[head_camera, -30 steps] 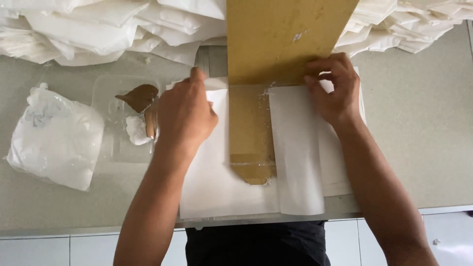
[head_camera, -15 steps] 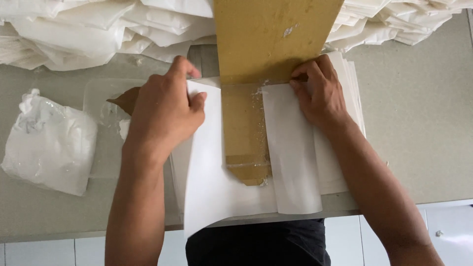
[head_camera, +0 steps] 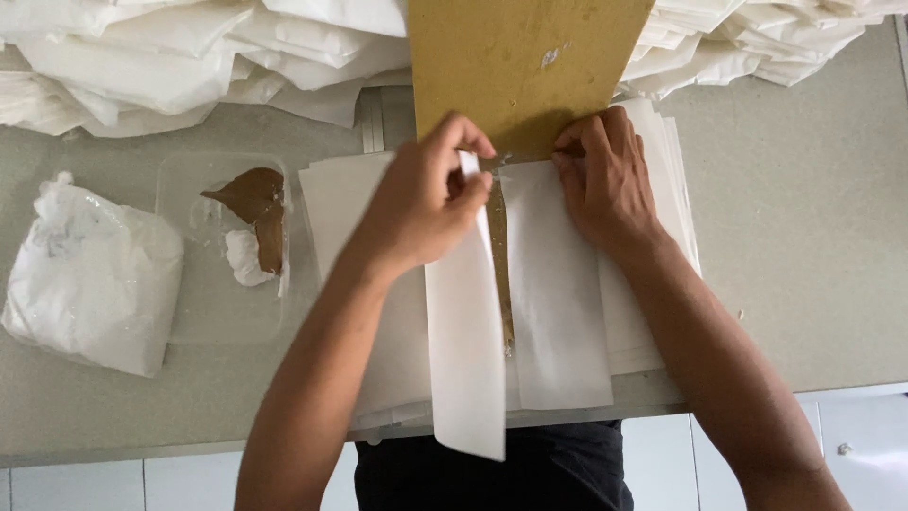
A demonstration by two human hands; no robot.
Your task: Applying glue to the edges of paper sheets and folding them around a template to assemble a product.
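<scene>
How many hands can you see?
2. The left hand pinches the edge of a white paper flap folded over the brown board. The right hand presses the other flap beside it. None seem hidden.

White paper sheets point(head_camera: 558, 303) on grey table point(head_camera: 804, 237); mustard-brown board point(head_camera: 520, 66), pale scuffs. Clear tray point(head_camera: 222, 312) near left edge: brown scrap point(head_camera: 253, 199), white paste. White bag point(head_camera: 90, 279).

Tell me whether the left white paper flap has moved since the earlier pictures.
Yes. The left hand has folded the left white paper flap rightward over the brown cardboard board, leaving only a narrow brown strip uncovered.
</scene>
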